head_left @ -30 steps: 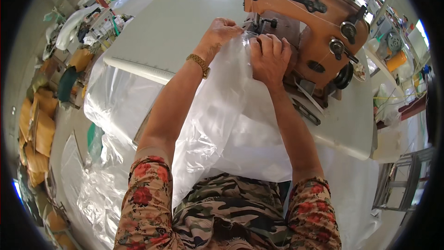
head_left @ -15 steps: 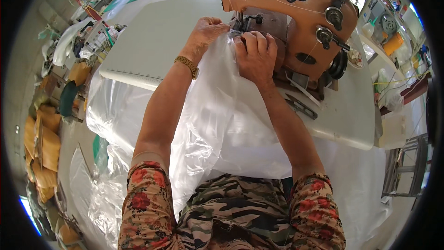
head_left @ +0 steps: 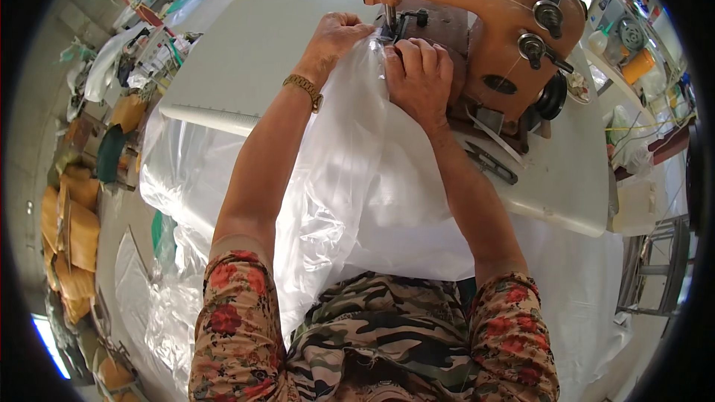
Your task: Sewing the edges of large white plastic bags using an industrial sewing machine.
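A brown sewing machine [head_left: 514, 37] stands at the far right of a pale table. Clear plastic sheeting [head_left: 346, 134] runs from its needle area down the front of the table and over my lap. My left hand [head_left: 335, 39], below a gold wristwatch [head_left: 304, 91], pinches the sheet's edge just left of the presser foot [head_left: 391, 24]. On the right of the foot, my right hand [head_left: 421, 78] presses the sheet down with bent fingers, its thumb side against the plastic. The needle tip and the exact seam are too small to make out.
Thread snips [head_left: 491, 162] lie on the table [head_left: 246, 45] to the right of my right forearm. A ruler scale marks the table's front left edge. Yellow-brown bundles [head_left: 74, 246] are piled at the left, and a metal frame [head_left: 655, 268] stands at the right.
The view has shifted slightly, so the machine sits a little further right and the table higher. Both hands keep their places by the presser foot with the sheet.
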Demonstrator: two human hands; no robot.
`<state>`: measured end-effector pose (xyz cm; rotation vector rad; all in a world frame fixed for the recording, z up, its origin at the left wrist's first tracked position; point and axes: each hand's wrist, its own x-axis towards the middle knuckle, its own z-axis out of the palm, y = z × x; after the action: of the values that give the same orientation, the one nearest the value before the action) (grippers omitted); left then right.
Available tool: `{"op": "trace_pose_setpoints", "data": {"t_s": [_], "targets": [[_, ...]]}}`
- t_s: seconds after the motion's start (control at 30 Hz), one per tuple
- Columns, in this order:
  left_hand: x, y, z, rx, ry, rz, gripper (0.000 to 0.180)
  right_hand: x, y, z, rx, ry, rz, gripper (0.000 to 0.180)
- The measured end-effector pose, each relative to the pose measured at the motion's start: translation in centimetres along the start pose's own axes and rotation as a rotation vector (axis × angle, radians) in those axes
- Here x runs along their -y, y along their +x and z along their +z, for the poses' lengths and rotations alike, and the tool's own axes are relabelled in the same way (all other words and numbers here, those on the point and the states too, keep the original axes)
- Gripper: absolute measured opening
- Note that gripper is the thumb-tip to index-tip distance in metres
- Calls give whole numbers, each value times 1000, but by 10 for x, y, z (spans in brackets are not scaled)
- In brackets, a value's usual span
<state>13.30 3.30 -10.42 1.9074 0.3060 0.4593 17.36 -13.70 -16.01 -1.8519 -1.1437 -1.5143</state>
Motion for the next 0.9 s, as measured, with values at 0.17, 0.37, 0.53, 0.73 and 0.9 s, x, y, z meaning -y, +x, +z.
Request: {"op": "trace_pose_setpoints", "data": {"t_s": [0.17, 0.37, 0.53, 0.73, 0.9], "targets": [[-4, -29, -8, -244, 463, 331, 19, 0, 0, -4, 19, 9, -16, 17], [-11, -201, -14, -228, 642, 499, 54, -2, -4, -5, 4, 26, -32, 21], [-10, -344, 9, -165, 650, 150, 78, -7, 2, -20, 31, 51, -126, 29], [42, -444, 16, -244, 891, -105, 39, -27, 2, -110, 203, 315, -94, 31], [81, -476, 5, -520, 706, -55, 13, 42, -74, -189, 511, 953, 591, 16]]}}
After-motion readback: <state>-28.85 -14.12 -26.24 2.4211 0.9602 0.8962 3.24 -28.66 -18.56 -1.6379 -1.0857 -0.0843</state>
